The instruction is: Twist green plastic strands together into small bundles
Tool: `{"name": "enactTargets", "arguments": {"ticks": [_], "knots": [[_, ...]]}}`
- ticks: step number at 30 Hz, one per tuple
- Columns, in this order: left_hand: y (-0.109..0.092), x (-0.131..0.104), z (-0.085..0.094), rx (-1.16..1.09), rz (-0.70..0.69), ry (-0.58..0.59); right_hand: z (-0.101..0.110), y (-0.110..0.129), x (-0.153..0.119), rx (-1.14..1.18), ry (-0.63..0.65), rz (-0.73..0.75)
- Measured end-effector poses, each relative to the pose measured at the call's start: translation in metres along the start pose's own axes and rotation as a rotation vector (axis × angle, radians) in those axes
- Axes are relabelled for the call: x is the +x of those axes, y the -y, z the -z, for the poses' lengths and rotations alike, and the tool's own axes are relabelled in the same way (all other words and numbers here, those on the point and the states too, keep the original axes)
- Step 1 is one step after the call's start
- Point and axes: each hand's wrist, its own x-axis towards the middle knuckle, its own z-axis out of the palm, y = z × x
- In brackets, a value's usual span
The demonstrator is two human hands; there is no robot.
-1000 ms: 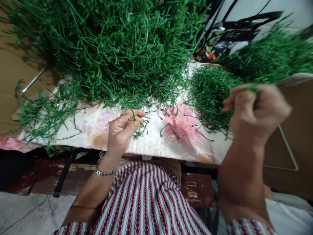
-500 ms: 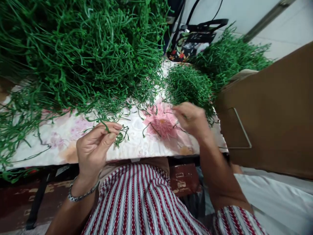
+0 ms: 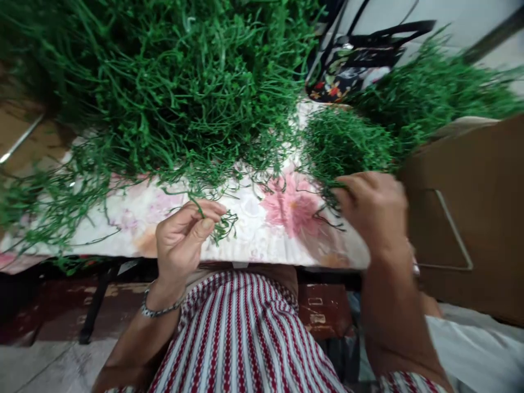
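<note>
My left hand (image 3: 186, 234) is closed in a pinch above the flowered cloth, with a thin green artificial-looking stem (image 3: 198, 207) between thumb and fingers. Just past its fingertips, a small curled green sprig (image 3: 225, 225) shows against the cloth. My right hand (image 3: 370, 210) is at the near edge of a smaller pile of green stems (image 3: 347, 144). Its fingers are bent together around a bit of green stem, partly hidden by the hand. Dark stem ends (image 3: 329, 222) stick out beside it over the pink printed flower.
A large heap of green stems (image 3: 192, 93) covers the far side of the table, which has a flowered cloth (image 3: 249, 248). More stems (image 3: 446, 87) lie at the far right. A cardboard box (image 3: 470, 213) stands to the right, and a black floral bag (image 3: 347, 71) behind.
My right hand has moved right to the smaller pile from over the pink flower. My left hand keeps its pinch. The view has shifted left.
</note>
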Motion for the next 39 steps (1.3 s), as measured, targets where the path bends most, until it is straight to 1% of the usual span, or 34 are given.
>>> {"name": "enactTargets", "arguments": {"ticks": [1,2,3,4,5,6,7,8,9,10,11,12,13,15,17,18,19,20,22,23,25,26,27,28,29,31,32,33,34,37,39], "knots": [[-0.001,0.001,0.001,-0.040,0.002,-0.009,0.005,-0.007,0.001,-0.140,-0.042,-0.017],[-0.002,0.002,0.001,-0.071,0.003,-0.020,0.008,-0.009,0.002,-0.180,-0.084,-0.030],[-0.003,0.003,0.001,-0.093,0.007,-0.029,0.009,-0.004,0.003,-0.167,-0.141,-0.020],[-0.003,0.003,0.001,-0.104,0.011,-0.030,0.008,0.007,0.002,-0.066,-0.152,0.009],[-0.004,0.003,0.000,-0.106,0.014,-0.022,0.005,0.023,0.002,0.096,-0.075,0.036],[-0.004,0.002,-0.001,-0.101,0.013,-0.007,0.001,0.043,0.000,0.303,0.021,0.096],[-0.004,0.001,-0.003,-0.094,0.003,0.008,-0.004,0.066,-0.001,0.485,0.185,0.180],[-0.004,0.000,-0.005,-0.089,-0.014,0.019,-0.011,0.088,-0.002,0.597,0.312,0.221],[-0.004,-0.002,-0.007,-0.082,-0.038,0.020,-0.018,0.108,-0.003,0.674,0.399,0.233],[-0.005,-0.004,-0.009,-0.075,-0.064,0.014,-0.024,0.124,-0.004,0.732,0.465,0.229],[-0.006,-0.006,-0.010,-0.067,-0.092,0.006,-0.031,0.136,-0.005,0.767,0.475,0.211],[-0.008,-0.009,-0.010,-0.056,-0.115,0.004,-0.036,0.144,-0.005,0.781,0.447,0.180],[-0.010,-0.013,-0.010,-0.038,-0.128,0.013,-0.041,0.148,-0.006,0.777,0.389,0.148],[-0.017,-0.019,-0.008,0.008,-0.137,0.074,-0.045,0.148,-0.008,0.730,0.228,0.105],[-0.021,-0.026,-0.004,0.042,-0.159,0.149,-0.045,0.143,-0.010,0.675,0.090,0.114],[-0.022,-0.029,-0.001,0.047,-0.178,0.166,-0.044,0.141,-0.011,0.654,0.032,0.135],[-0.020,-0.031,0.002,0.039,-0.217,0.157,-0.044,0.139,-0.012,0.634,-0.021,0.160],[-0.017,-0.033,0.007,0.027,-0.271,0.121,-0.043,0.138,-0.014,0.612,-0.070,0.183],[-0.007,-0.034,0.018,0.029,-0.351,-0.015,-0.044,0.137,-0.016,0.563,-0.163,0.223],[-0.003,-0.033,0.025,0.054,-0.351,-0.085,-0.045,0.136,-0.018,0.540,-0.204,0.247],[0.003,-0.030,0.036,0.162,-0.263,-0.205,-0.049,0.135,-0.021,0.513,-0.268,0.299],[0.003,-0.028,0.039,0.239,-0.217,-0.214,-0.051,0.134,-0.022,0.513,-0.287,0.329],[0.001,-0.025,0.040,0.322,-0.180,-0.182,-0.054,0.134,-0.023,0.522,-0.295,0.364],[-0.002,-0.023,0.038,0.410,-0.159,-0.103,-0.056,0.134,-0.024,0.536,-0.294,0.401],[-0.006,-0.021,0.034,0.504,-0.140,0.008,-0.059,0.135,-0.024,0.550,-0.289,0.436],[-0.011,-0.018,0.022,0.679,-0.093,0.224,-0.062,0.137,-0.026,0.570,-0.273,0.495],[-0.011,-0.017,0.015,0.754,-0.079,0.269,-0.063,0.139,-0.026,0.574,-0.269,0.514],[-0.010,-0.017,0.008,0.795,-0.060,0.292,-0.064,0.141,-0.027,0.581,-0.269,0.523],[-0.007,-0.017,0.003,0.798,-0.038,0.290,-0.065,0.142,-0.027,0.589,-0.268,0.524],[0.004,-0.021,-0.005,0.662,0.009,0.218,-0.066,0.145,-0.030,0.613,-0.263,0.485],[0.010,-0.023,-0.004,0.590,-0.019,0.155,-0.065,0.143,-0.031,0.587,-0.221,0.452]]}}
